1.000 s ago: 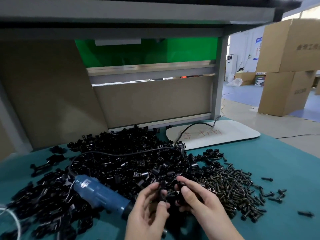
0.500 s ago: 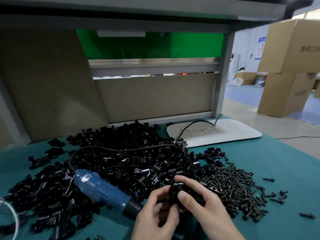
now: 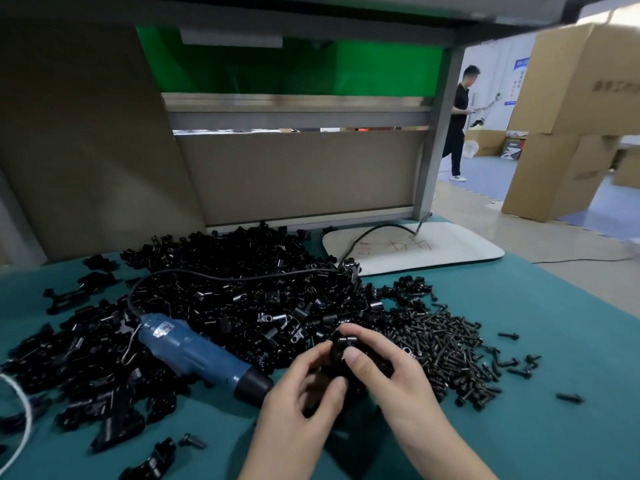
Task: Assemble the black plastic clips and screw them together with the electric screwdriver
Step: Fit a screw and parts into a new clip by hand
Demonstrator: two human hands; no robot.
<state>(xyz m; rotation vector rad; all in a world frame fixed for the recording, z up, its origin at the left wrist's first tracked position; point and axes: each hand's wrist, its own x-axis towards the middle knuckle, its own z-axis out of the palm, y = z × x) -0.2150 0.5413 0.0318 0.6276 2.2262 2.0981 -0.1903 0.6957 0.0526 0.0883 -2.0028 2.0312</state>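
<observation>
Fingers of left hand (image 3: pixel 300 401) and right hand (image 3: pixel 398 382) pinch black clip (image 3: pixel 343 342), mostly hidden between them.

Blue screwdriver (image 3: pixel 194 355) amid heaped black clips (image 3: pixel 242 292)

The left hand (image 3: pixel 300 412) hides the screwdriver (image 3: pixel 194 351) tip; it and the right hand (image 3: pixel 393 386) mostly cover the clip (image 3: pixel 343 342).

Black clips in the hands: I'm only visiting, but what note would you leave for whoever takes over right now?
Hands: left hand and right hand both grip one black clip.
Things: electric screwdriver lies unheld at the clip pile, on the left; screws are heaped on the right.
Done: clip parts brought together in the hands; no screw visible in them.
Left: add a screw, drive it.
</observation>
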